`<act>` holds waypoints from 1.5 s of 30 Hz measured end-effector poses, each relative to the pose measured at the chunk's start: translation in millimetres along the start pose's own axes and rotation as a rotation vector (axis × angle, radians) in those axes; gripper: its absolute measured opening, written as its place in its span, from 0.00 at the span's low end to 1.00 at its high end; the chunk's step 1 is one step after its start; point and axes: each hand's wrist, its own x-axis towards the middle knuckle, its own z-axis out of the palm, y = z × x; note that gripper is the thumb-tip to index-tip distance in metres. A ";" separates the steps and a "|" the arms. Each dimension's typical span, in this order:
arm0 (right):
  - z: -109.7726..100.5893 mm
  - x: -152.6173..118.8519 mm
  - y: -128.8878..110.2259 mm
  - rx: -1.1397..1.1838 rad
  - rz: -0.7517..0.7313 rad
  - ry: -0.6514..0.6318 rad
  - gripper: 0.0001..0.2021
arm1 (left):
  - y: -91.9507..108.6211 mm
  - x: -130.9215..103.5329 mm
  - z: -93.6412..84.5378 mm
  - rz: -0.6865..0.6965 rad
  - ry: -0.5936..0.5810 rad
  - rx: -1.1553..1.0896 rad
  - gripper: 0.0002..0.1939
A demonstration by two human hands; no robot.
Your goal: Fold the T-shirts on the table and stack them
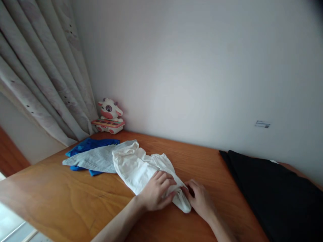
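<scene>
A white garment (138, 168) lies crumpled across the middle of the wooden table, its narrow end pointing toward the lower right. My left hand (159, 191) rests over its lower part, fingers apart and slightly bent. At the garment's right edge, my right hand (198, 198) has thumb and fingers closed on the white cloth near its narrow end. Partly under the white garment's left side is a light grey garment (97, 157), which lies over a bright blue one (92, 144).
Black cloth (282, 195) covers the right side of the wooden table (70, 198). A cow-shaped toy with a keyboard (109, 116) stands at the back left corner, beside the curtain (47, 67). Behind the table rises a pale wall (181, 74) with a small label (262, 124).
</scene>
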 end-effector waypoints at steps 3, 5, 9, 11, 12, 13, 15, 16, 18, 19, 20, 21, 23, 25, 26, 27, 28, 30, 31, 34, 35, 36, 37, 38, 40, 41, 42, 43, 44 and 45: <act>0.6 2.1 10.1 0.157 0.117 0.154 0.18 | -15.4 -3.8 -2.0 -0.243 0.052 0.138 0.16; -2.0 3.9 23.3 0.272 0.264 0.345 0.23 | -24.1 -5.7 -2.3 -0.373 0.033 0.206 0.22; -13.4 5.0 51.7 0.459 0.543 0.752 0.27 | -34.3 -8.3 -1.1 -0.559 -0.085 0.236 0.24; -17.6 4.2 61.4 0.535 0.599 0.889 0.26 | -37.1 -9.4 1.7 -0.605 -0.118 0.153 0.17; -18.7 3.9 64.9 0.568 0.608 0.936 0.26 | -38.6 -9.7 3.5 -0.627 -0.105 0.083 0.13; -19.2 3.7 67.7 0.594 0.609 0.970 0.26 | -40.4 -9.6 5.1 -0.662 -0.064 -0.003 0.11; -20.2 3.6 72.0 0.627 0.609 1.014 0.25 | -45.2 -8.2 6.1 -0.766 0.098 -0.232 0.11; -21.3 3.5 74.0 0.631 0.612 1.038 0.26 | -48.0 -6.7 4.8 -0.821 0.217 -0.384 0.13; -25.6 2.3 78.0 0.628 0.623 1.091 0.26 | -53.7 -2.7 -2.2 -0.884 0.510 -0.741 0.18; -28.8 1.2 79.8 0.623 0.629 1.118 0.26 | -56.3 -0.6 -7.3 -0.878 0.662 -0.915 0.20; -32.1 0.0 80.9 0.604 0.630 1.141 0.26 | -58.4 1.2 -12.7 -0.858 0.794 -1.065 0.21; -35.2 -1.1 81.2 0.567 0.622 1.156 0.26 | -60.2 2.4 -17.7 -0.839 0.894 -1.177 0.22; -38.9 -2.3 78.1 0.456 0.573 1.135 0.26 | -62.6 2.6 -23.7 -0.833 0.971 -1.283 0.24; -37.5 -1.3 69.9 0.333 0.497 1.055 0.26 | -63.7 -0.3 -22.2 -0.901 0.894 -1.234 0.25; -34.8 -0.3 64.5 0.286 0.455 0.996 0.26 | -63.6 -2.6 -18.9 -0.934 0.818 -1.151 0.25; -31.1 0.6 58.7 0.256 0.414 0.929 0.27 | -63.0 -5.2 -14.6 -0.946 0.732 -1.029 0.27; -26.6 1.1 52.8 0.223 0.372 0.855 0.28 | -61.7 -7.8 -9.6 -0.925 0.635 -0.877 0.28; -17.4 0.1 42.7 0.117 0.285 0.696 0.35 | -57.4 -12.8 0.0 -0.796 0.415 -0.526 0.29; -13.5 -1.4 38.8 0.040 0.237 0.611 0.40 | -54.7 -14.8 4.1 -0.716 0.294 -0.358 0.28; -7.4 -6.8 32.4 -0.237 0.134 0.419 0.50 | -47.0 -18.1 12.0 -0.561 -0.015 0.002 0.30; -7.5 -8.0 31.7 -0.305 0.128 0.381 0.49 | -45.6 -18.2 13.1 -0.540 -0.069 0.059 0.32; -8.4 -8.6 31.5 -0.350 0.135 0.355 0.48 | -44.9 -17.9 13.5 -0.528 -0.098 0.093 0.32; -9.9 -8.6 31.6 -0.370 0.144 0.340 0.44 | -44.8 -17.3 13.2 -0.522 -0.108 0.110 0.30; -11.5 -8.1 31.9 -0.364 0.149 0.328 0.38 | -45.3 -16.4 12.3 -0.521 -0.111 0.114 0.26; -14.3 -6.2 32.1 -0.294 0.145 0.312 0.22 | -46.3 -14.1 9.1 -0.527 -0.105 0.100 0.16; -15.0 -5.2 31.8 -0.248 0.150 0.311 0.15 | -46.3 -12.9 7.2 -0.531 -0.096 0.084 0.14; -15.4 -4.3 31.1 -0.204 0.172 0.321 0.10 | -45.7 -11.9 5.3 -0.533 -0.086 0.059 0.14; -15.4 -3.5 30.1 -0.162 0.211 0.339 0.08 | -44.4 -10.8 3.7 -0.533 -0.075 0.021 0.14; -15.1 -2.8 28.8 -0.117 0.264 0.364 0.07 | -42.5 -9.9 2.5 -0.532 -0.063 -0.035 0.14; -14.8 -1.9 27.3 -0.052 0.321 0.392 0.06 | -40.2 -9.0 2.0 -0.534 -0.051 -0.112 0.14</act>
